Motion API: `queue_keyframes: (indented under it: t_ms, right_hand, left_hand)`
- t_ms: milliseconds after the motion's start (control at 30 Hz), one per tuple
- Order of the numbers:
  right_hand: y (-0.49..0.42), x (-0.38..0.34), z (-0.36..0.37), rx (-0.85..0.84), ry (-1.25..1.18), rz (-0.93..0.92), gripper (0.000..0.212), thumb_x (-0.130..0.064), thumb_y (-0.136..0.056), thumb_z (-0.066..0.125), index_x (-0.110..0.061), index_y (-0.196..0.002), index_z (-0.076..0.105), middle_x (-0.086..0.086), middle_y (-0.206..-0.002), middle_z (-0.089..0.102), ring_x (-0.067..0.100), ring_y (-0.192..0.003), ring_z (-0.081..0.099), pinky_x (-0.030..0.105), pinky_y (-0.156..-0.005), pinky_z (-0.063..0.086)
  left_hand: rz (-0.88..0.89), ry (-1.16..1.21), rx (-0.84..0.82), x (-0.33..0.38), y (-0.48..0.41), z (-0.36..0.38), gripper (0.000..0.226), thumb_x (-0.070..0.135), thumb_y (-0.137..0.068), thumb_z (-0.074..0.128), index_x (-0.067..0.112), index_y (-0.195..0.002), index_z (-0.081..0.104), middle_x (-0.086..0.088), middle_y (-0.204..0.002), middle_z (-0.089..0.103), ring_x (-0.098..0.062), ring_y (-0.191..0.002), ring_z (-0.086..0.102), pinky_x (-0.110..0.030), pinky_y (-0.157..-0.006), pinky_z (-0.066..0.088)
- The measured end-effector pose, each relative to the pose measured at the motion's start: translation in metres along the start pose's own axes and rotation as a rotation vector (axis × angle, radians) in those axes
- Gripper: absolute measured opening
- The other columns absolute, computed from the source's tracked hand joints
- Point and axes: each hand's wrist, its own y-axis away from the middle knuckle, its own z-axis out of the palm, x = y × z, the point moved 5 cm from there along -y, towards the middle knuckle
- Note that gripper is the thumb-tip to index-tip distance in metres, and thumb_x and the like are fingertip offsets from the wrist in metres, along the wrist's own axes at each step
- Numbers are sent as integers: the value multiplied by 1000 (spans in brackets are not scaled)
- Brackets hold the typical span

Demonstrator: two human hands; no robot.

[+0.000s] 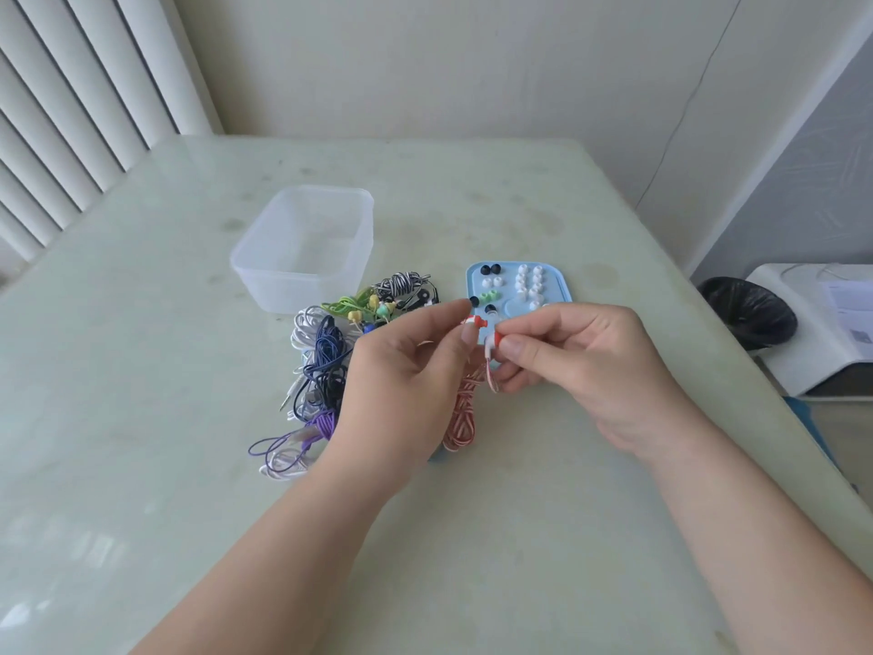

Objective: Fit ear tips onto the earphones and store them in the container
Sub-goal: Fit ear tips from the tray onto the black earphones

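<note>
Nearest, the left hand [406,371] pinches one small red-and-white plastic earbud [475,321] and the right hand [567,366] pinches its twin [493,342], their striped braided cable [460,418] hanging limp to the pale glossy table [189,418]. The buds look light, hard and slick, best held by the housing with the nozzle left bare. Beyond lie a flat blue tray [470,283] of soft rounded silicone ear tips [534,281], a tangled heap of coloured earphones [326,352] and, farthest, the translucent rectangular open-topped plastic container [293,286].
</note>
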Motion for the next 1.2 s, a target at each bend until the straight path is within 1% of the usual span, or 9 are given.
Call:
queue_keyframes:
  t_ms: [133,200,367,467,567,633,833,1067,1200]
  right_hand:
    - [2,2,1,-5,1,32,13,13,-84,72,4,-94,74,20,-83,77,30,-68,74,31,-66,60]
    - [3,1,4,-27,42,15,14,12,-84,73,0,-91,75,16,-79,77,24,-66,72,30,-64,58]
    - [6,2,13,-37,144,-16,11,2,-83,78,-9,-85,78,-1,-69,74,7,-60,65,16,-59,48]
    - [5,-5,6,23,181,-12,10,-1,-82,82,-9,-86,78,0,-71,76,4,-60,65,12,-57,46]
    - [-3,-10,-26,246,423,-88,10,-9,-86,80,-19,-84,78,-4,-71,73,1,-58,58,13,-59,45]
    - [-7,-8,-38,337,671,-139,12,-13,-87,77,-24,-83,76,-7,-73,67,1,-56,52,17,-60,42]
    - [-11,5,-30,211,1057,-112,5,-29,-89,76,-29,-93,78,-8,-93,55,8,-79,54,33,-73,51]
    - [-16,9,-24,136,1161,-70,12,-29,-93,72,-27,-102,80,-3,-97,56,19,-99,56,39,-79,52]
    - [-14,-1,-19,232,1029,-281,8,-16,-86,76,-21,-91,81,-10,-83,59,7,-76,56,28,-68,51]
  left_hand:
    - [25,-29,8,0,0,-2,9,13,-98,71,21,-97,74,5,-84,79,-14,-82,78,-32,-83,64]
    - [25,-45,-22,1,1,2,6,15,-99,70,20,-98,71,7,-84,77,-16,-77,74,-32,-74,60]
    - [35,-67,-50,1,3,7,5,13,-101,67,18,-101,68,-4,-87,75,-34,-75,74,-52,-62,59]
    - [50,-20,-48,1,1,6,2,9,-101,66,8,-102,67,1,-72,72,-16,-61,70,-34,-61,62]
    - [17,17,-76,-3,-2,6,6,13,-100,68,7,-102,68,6,-69,65,-8,-59,61,-19,-57,51]
    - [-10,61,-109,-5,-2,9,5,14,-99,68,9,-101,68,4,-72,64,-11,-63,57,-20,-59,49]
    - [-75,211,-136,-5,0,15,7,10,-97,69,6,-102,69,-5,-80,67,-13,-63,58,-21,-59,52]
    - [-107,249,-113,-8,0,13,6,9,-96,70,7,-102,70,-7,-82,68,-17,-67,63,-23,-61,53]
    - [-134,286,-97,-10,2,14,15,7,-97,68,6,-112,69,-9,-86,71,-16,-65,64,-22,-61,54]
